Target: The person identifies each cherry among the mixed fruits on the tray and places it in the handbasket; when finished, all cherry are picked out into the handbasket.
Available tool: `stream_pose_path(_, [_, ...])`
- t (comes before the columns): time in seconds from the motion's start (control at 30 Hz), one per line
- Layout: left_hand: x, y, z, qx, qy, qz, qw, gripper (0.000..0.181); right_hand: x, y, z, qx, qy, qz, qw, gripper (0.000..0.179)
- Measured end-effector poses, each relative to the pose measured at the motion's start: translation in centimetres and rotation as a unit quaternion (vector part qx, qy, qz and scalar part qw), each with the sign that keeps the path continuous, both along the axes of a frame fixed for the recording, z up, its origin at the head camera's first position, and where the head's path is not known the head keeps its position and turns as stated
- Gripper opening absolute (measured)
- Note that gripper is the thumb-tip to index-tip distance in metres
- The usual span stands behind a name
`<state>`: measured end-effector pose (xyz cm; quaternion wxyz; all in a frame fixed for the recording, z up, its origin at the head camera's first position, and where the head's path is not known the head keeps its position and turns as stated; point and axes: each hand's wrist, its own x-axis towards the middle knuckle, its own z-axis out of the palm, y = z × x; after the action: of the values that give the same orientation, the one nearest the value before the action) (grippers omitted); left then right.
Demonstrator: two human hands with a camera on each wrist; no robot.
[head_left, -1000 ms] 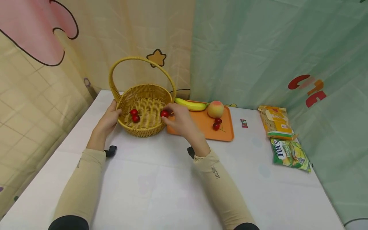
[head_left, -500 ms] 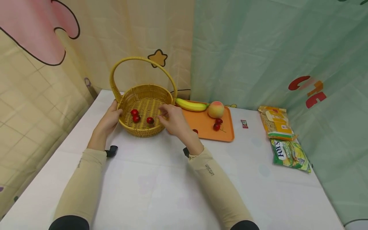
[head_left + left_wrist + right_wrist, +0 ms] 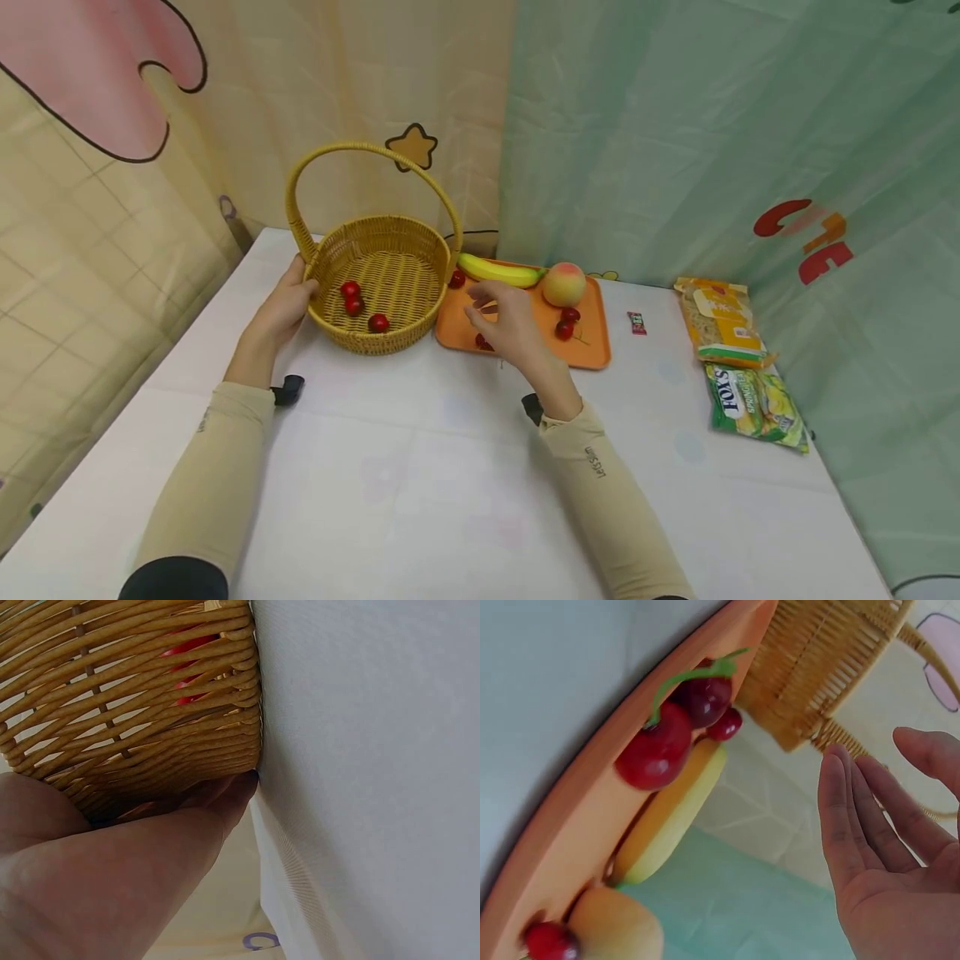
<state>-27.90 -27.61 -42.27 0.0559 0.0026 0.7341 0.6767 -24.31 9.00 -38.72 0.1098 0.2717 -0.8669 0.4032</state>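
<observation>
- Wicker basket (image 3: pixel 360 340) on white counter (image 3: pixel 420 483), head view; three red cherries (image 3: pixel 378 322) inside; left hand (image 3: pixel 277 315) clamped on its left side.
- Right hand (image 3: pixel 517 329) above orange tray (image 3: pixel 597 333), holding nothing; banana (image 3: pixel 498 272) and peach (image 3: pixel 564 285) at tray's back.
- Left wrist: fingers against the weave, red showing through.
- Right wrist: fingers extended, thumb apart; green-stemmed cherry pair (image 3: pixel 656 746) on tray.

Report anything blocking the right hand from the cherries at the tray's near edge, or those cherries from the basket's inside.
Nothing visible separates the right hand from those cherries. The tray rim and basket wall lie between them and the basket's inside.
</observation>
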Motion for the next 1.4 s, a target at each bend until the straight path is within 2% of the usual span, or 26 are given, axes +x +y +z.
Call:
stream_pose_path(0.2, [0.3, -0.1, 0.3, 0.000, 0.000, 0.002, 1.0000, 0.079, -0.3, 2.3, -0.5, -0.003, -0.015, -0.026, 0.9995, 0.024])
stream_pose_path(0.37, [0.3, -0.1, 0.4, 0.002, -0.003, 0.002, 1.0000, 0.079, -1.1, 5.0, 0.0, -0.007, -0.041, -0.066, 0.9970, 0.025])
stream_pose_path(0.5, [0.2, -0.1, 0.5, 0.002, -0.002, -0.002, 1.0000, 0.079, -1.6, 7.9, 0.8, -0.026, -0.050, -0.115, 0.9918, 0.023])
stream_pose_path(0.6, [0.0, -0.1, 0.6, 0.000, -0.003, -0.003, 1.0000, 0.079, -1.9, 10.0, 0.9, -0.019, -0.051, -0.162, 0.9854, 0.024])
stream_pose_path(0.8, [0.3, 0.1, 1.0, 0.005, -0.011, -0.003, 0.9999, 0.080, -2.6, 12.9, -0.2, -0.003, -0.076, -0.204, 0.9760, 0.027])
stream_pose_path(1.13, [0.5, 0.2, 0.8, 0.011, -0.012, -0.007, 0.9998, 0.079, -3.3, 14.2, -3.2, 0.004, -0.132, -0.251, 0.9591, 0.028])
stream_pose_path(1.27, [0.3, 0.1, 0.6, 0.009, -0.012, -0.006, 0.9999, 0.079, -3.2, 14.0, -3.7, 0.005, -0.153, -0.257, 0.9543, 0.031])
stream_pose_path(1.4, [0.2, 0.0, 0.3, 0.006, -0.008, -0.004, 0.9999, 0.079, -3.2, 13.8, -4.0, 0.013, -0.157, -0.257, 0.9535, 0.031])
